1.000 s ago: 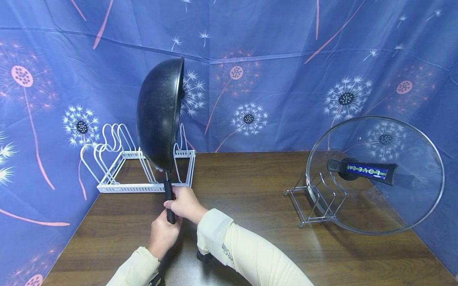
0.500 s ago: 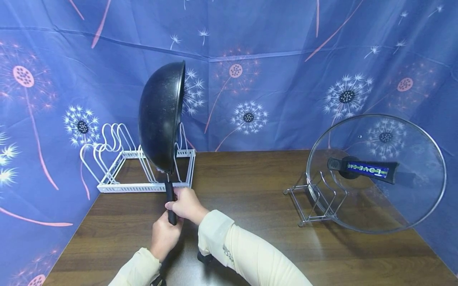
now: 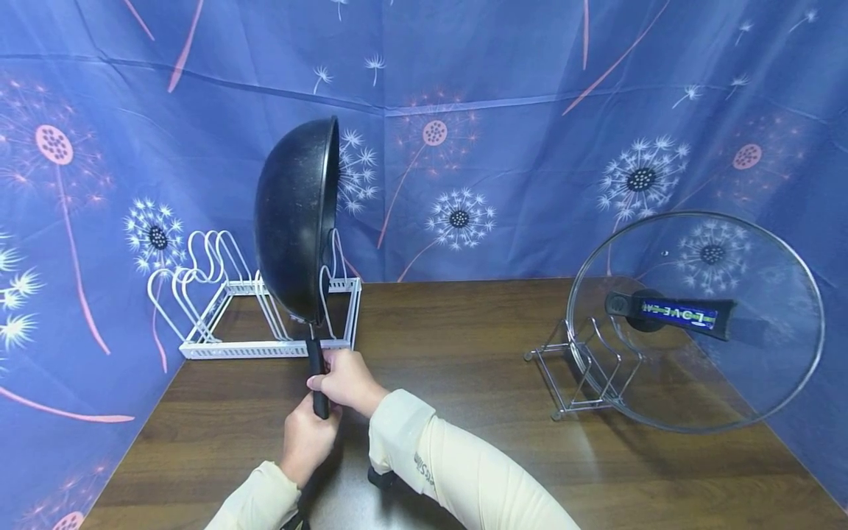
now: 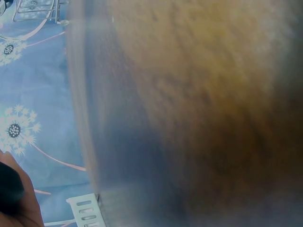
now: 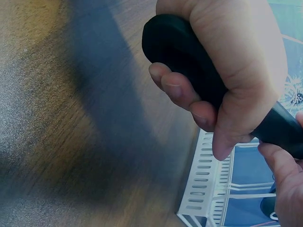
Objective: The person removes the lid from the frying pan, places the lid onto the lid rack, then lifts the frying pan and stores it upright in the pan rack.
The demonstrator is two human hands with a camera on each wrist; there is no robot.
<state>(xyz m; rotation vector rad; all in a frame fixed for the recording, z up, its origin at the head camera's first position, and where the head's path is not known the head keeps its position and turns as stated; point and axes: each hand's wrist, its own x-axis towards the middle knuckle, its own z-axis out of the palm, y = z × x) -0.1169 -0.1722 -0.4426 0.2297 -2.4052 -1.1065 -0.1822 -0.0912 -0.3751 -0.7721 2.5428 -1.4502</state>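
Note:
A black wok [image 3: 294,221] stands on edge in the head view, its round underside to the left and its handle pointing toward me. Its lower part sits among the wire dividers of the white rack [image 3: 252,349]; whether it rests on the rack's base I cannot tell. My right hand [image 3: 347,379] grips the black handle [image 3: 315,358] on the side nearer the pan. Lower down, my left hand [image 3: 310,438] holds the handle's end. In the right wrist view, curled fingers wrap the handle [image 5: 189,61], and the rack [image 5: 203,175] shows behind.
At the right, a small chrome wire stand [image 3: 586,405] holds a large glass lid [image 3: 748,375] with a black knob handle [image 3: 682,314]. Everything stands on a brown wooden table [image 3: 450,346]. A blue dandelion-print curtain [image 3: 517,147] hangs behind and at the sides.
The wok has sunk slightly into the rack and, in the last half second, shifted a little left at its top. Both hands keep their hold on the handle.

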